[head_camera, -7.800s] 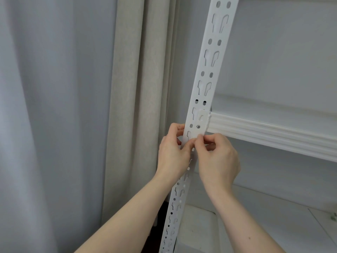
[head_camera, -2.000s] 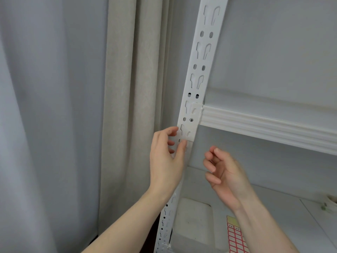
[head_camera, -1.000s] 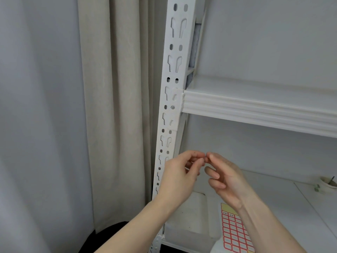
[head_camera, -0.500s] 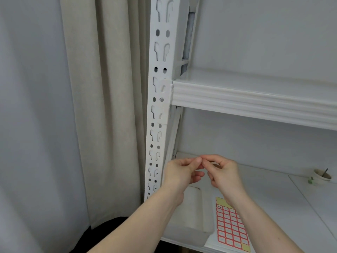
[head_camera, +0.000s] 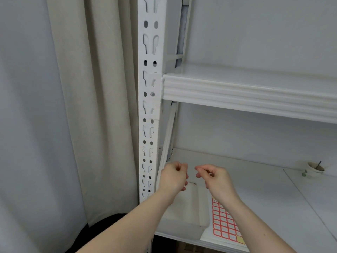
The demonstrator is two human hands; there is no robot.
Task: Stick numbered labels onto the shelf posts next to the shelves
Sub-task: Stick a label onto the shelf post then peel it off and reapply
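Note:
The white slotted shelf post point(head_camera: 149, 106) runs top to bottom left of centre. The upper shelf point(head_camera: 255, 95) joins it at mid-height, and a white plate covers the post at that joint. A sheet of red-bordered labels point(head_camera: 224, 223) lies on the lower shelf point(head_camera: 273, 198). My left hand point(head_camera: 174, 178) hovers just right of the post, above the lower shelf, fingers curled and pinched. My right hand point(head_camera: 213, 178) is a short gap to its right, thumb and forefinger pinched. I see no label between the fingertips of either hand.
A shallow white tray point(head_camera: 184, 212) sits on the lower shelf under my left hand. A small cup point(head_camera: 314, 168) with a stick in it stands at the back right. A beige curtain point(head_camera: 94, 106) and a grey curtain point(head_camera: 27, 106) hang left of the post.
My hands left the post, dropped to the lower shelf and met at the fingertips. Now they have pulled apart. My view has tilted down, showing the label sheet and tray.

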